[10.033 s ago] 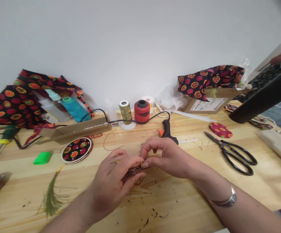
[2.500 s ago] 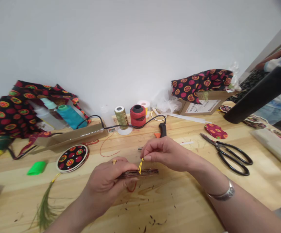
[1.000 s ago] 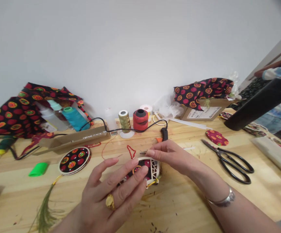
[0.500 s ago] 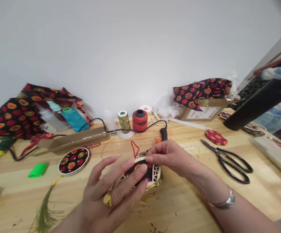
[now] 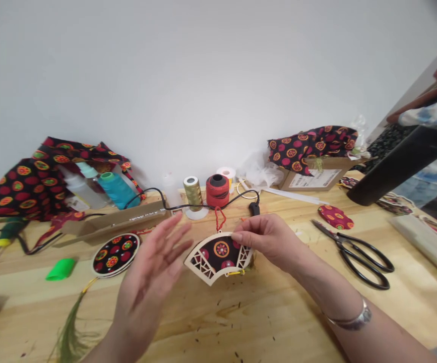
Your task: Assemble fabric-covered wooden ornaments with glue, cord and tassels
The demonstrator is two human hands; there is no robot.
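A white wall rises behind a pale pine workbench [image 5: 218, 322]. At the far left, black fabric printed with red and orange circles [image 5: 25, 186] lies heaped beside a green-handled screwdriver [image 5: 8, 232]. Next come a plastic squeeze bottle [image 5: 78, 184], a cone of teal thread [image 5: 117, 190], a bright green plastic piece [image 5: 61, 269] and a round fabric-covered disc [image 5: 115, 254], with a peacock feather [image 5: 70, 322] trailing from the disc on a yellow cord. The left hand [image 5: 146, 272] is raised with its fingers spread, touching nothing, just beside a fan-shaped wooden ornament [image 5: 218, 254] with a black fabric inset and lattice ends. The ornament sits just above the bench in front of the body, pinched at its right end between the thumb and fingers of the right hand [image 5: 265, 242], and a red cord loop [image 5: 220, 219] stands from its top edge. Behind it are a gold thread spool [image 5: 193, 193] and a red thread spool [image 5: 217, 190]. Further right lie black-handled scissors [image 5: 358, 262] and a cardboard box [image 5: 312, 179] under more printed fabric, while another person's patterned sleeve [image 5: 430, 115] shows at the right edge
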